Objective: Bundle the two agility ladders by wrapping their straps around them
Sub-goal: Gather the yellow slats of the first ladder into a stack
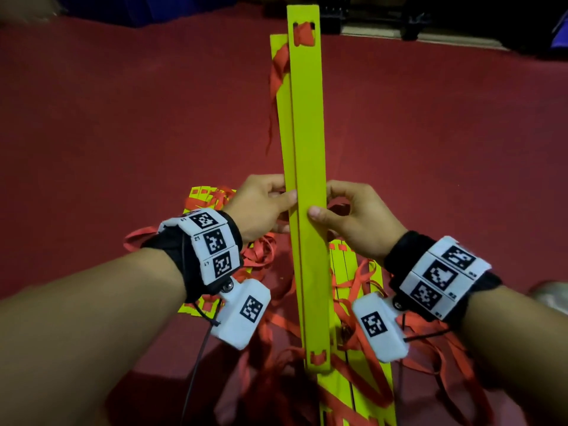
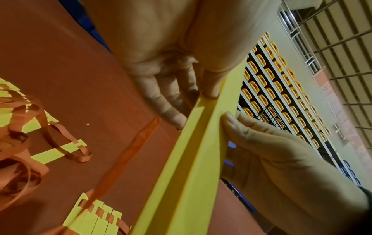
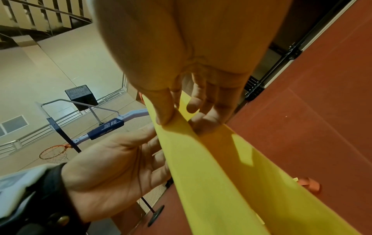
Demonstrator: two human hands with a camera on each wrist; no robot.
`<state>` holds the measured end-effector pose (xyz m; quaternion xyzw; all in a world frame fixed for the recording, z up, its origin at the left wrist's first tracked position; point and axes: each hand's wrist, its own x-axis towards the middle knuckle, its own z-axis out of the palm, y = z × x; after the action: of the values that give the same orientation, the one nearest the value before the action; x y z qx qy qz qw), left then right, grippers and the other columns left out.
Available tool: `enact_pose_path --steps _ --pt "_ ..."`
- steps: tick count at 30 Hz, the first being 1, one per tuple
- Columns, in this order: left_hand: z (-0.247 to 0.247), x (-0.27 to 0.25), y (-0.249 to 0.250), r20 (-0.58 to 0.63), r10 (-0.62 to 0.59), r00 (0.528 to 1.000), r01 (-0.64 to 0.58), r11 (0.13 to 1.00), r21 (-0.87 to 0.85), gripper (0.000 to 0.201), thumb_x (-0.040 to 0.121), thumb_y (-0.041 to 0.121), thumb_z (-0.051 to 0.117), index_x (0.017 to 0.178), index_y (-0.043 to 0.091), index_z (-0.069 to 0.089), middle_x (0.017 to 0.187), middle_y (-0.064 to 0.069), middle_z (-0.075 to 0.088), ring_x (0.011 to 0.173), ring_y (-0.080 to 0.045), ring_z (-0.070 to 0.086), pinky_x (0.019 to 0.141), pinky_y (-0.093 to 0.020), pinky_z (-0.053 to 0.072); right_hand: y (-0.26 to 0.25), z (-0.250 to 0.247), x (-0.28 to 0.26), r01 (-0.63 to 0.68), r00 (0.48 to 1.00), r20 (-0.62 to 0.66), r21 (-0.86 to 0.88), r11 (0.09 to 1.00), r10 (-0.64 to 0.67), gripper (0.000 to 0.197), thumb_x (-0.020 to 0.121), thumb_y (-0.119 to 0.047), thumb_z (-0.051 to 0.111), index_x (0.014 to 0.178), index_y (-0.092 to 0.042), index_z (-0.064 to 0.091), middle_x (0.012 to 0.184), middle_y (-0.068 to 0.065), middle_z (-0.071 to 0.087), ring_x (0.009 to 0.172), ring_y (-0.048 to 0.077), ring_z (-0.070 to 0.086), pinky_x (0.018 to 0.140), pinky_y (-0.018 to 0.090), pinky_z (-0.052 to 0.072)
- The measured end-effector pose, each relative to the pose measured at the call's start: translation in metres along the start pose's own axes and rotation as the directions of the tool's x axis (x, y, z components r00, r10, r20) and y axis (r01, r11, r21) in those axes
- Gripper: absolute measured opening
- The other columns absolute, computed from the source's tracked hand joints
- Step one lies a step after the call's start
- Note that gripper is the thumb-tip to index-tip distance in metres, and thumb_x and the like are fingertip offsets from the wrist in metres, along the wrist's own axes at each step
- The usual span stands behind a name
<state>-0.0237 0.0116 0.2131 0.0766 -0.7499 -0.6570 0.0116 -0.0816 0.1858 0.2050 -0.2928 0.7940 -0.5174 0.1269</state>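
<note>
I hold two yellow rungs [image 1: 309, 124] stacked almost flush above the red floor [image 1: 123, 118], their long axis running straight away from me, near ends low by my wrists and far ends pointing toward the dark far edge of the court. The upper rung sits slightly right of the lower one, so a thin strip of the lower shows along its left side. Each rung is a flat, narrow slat with a slot at either end, and a red strap [image 1: 278, 75] threads through the far slot and hangs loose down the left. My left hand [image 1: 261, 204] pinches the stack's left edge, thumb on top and fingers curled underneath; my right hand [image 1: 353, 219] grips the right edge the same way, thumb pressed flat on the upper face. Both hands sit about midway along the rungs, facing each other across them. Beneath my wrists, more yellow rungs and tangled red strap [image 1: 261, 256] lie heaped on the floor, near me.
</note>
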Motion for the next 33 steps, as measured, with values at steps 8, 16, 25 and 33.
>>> enact_pose_path --steps 8,16,25,33 --pt "0.003 -0.006 0.000 0.058 -0.009 0.998 0.012 0.999 -0.046 0.029 0.107 0.021 0.048 0.111 -0.004 0.063 0.084 -0.008 0.069 0.071 -0.017 0.067 0.060 -0.023 0.057 0.000 0.004 -0.007 -0.007 0.997 -0.077 -0.023 1.000 0.006 0.015 0.087 -0.019 0.077 0.094 -0.009 0.068 0.111 0.010 0.057 0.070 0.021 0.070 0.051 0.029 0.055" --pt "0.006 -0.015 -0.006 0.019 0.093 0.995 -0.095 0.985 0.145 0.020 0.104 0.007 0.054 0.107 0.022 0.067 0.095 -0.002 0.070 0.078 -0.020 0.070 0.062 -0.030 0.057 -0.001 0.010 -0.009 -0.017 0.996 -0.093 -0.064 0.998 0.011 0.046 0.079 -0.020 0.084 0.113 -0.015 0.053 0.091 0.002 0.069 0.062 0.014 0.062 0.065 0.044 0.057" --pt "0.011 -0.021 0.000 -0.131 0.158 0.979 -0.111 0.944 0.312 0.044 0.089 0.020 0.077 0.123 0.032 0.052 0.081 0.003 0.065 0.074 -0.021 0.073 0.066 -0.040 0.063 0.005 0.002 -0.011 0.044 0.998 0.043 -0.099 0.994 -0.040 0.009 0.094 -0.015 0.069 0.102 -0.012 0.071 0.080 -0.009 0.069 0.059 -0.001 0.055 0.060 0.021 0.041" --pt "0.015 -0.032 0.013 -0.126 0.177 0.976 -0.051 0.750 0.659 0.048 0.081 0.064 0.070 0.117 0.035 0.061 0.082 0.014 0.070 0.089 -0.016 0.067 0.085 -0.038 0.052 0.003 0.013 -0.023 0.094 0.995 0.016 -0.431 0.897 -0.097 0.026 0.084 -0.012 0.070 0.072 -0.031 0.057 0.067 -0.012 0.061 0.063 0.010 0.052 0.062 0.028 0.038"
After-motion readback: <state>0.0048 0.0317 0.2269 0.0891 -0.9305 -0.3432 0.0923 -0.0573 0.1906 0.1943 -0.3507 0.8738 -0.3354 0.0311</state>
